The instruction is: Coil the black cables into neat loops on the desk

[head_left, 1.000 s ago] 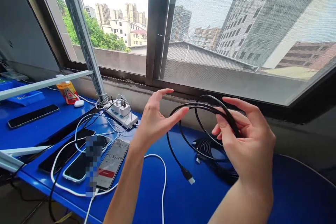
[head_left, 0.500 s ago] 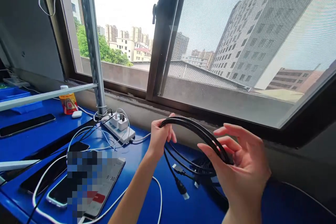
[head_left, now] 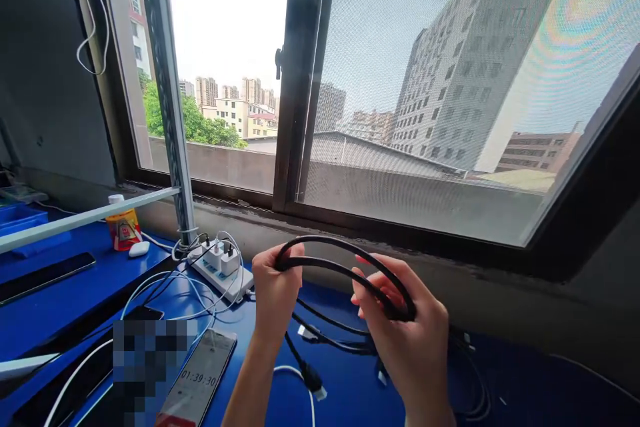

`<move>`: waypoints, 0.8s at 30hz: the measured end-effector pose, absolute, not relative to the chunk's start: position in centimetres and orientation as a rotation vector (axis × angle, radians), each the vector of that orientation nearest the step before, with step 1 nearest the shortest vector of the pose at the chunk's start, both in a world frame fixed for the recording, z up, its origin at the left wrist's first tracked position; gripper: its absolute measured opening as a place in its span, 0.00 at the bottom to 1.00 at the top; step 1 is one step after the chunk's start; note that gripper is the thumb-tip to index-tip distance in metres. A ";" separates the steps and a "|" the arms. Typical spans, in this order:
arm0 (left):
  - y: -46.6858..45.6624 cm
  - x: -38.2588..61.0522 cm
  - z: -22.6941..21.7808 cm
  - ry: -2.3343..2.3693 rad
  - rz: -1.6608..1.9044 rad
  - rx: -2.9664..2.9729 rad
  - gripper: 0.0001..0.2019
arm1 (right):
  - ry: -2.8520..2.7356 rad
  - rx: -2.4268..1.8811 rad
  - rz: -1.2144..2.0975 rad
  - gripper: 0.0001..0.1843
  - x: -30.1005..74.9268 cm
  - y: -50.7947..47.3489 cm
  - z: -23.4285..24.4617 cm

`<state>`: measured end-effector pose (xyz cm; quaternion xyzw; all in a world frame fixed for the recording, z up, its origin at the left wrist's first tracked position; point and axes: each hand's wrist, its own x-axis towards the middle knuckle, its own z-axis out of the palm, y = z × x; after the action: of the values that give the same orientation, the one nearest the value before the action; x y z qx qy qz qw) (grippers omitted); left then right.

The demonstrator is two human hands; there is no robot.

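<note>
A black cable [head_left: 336, 241] arches in several loops between my two hands above the blue tabletop. Closed around the loops at their left end is my left hand [head_left: 278, 280]. My right hand [head_left: 407, 317] curls around the right end of the arch, thumb on the near side and fingers behind. Below my left hand hangs a cable end with a dark plug and a pale metal tip [head_left: 314, 383]. Another connector [head_left: 311, 333] shows behind it, and more black cable lies on the table under my hands, partly hidden by them.
A white power strip [head_left: 225, 277] with chargers and tangled wires stands by the window wall. Left of my left arm lies a phone with a timer [head_left: 200, 373]. An orange-red container [head_left: 123, 230] and a white case [head_left: 139, 249] sit behind the metal shelf post [head_left: 173, 113].
My right hand has moved left and its fingers have closed round the loops. The loops now separate into two visible arches. The view has tilted upward a little.
</note>
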<state>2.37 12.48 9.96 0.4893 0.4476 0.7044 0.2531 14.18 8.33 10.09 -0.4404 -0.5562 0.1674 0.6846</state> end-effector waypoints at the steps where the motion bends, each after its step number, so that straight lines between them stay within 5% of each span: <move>1: 12.4 2.3 10.0 1.246 1.923 1.369 0.23 | -1.228 -0.989 0.391 0.13 14.1 8.2 10.2; 6: 12.0 2.1 10.1 1.347 2.018 1.483 0.22 | -1.237 -0.972 0.430 0.13 13.9 8.0 10.3; 15: 9.3 2.4 11.1 1.592 2.140 1.580 0.23 | -1.244 -0.951 -0.117 0.15 15.0 8.7 9.9; 18: 8.4 2.6 11.3 1.562 2.135 1.588 0.23 | -1.432 -0.868 0.162 0.07 15.3 8.5 10.1; 24: 9.2 3.3 10.6 1.307 1.960 1.582 0.26 | -1.253 -0.904 0.788 0.17 15.0 7.0 11.0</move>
<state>3.27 9.25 10.57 0.5512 0.4552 0.6826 0.1514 14.96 7.03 11.02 -0.3974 -0.5510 0.3464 0.6468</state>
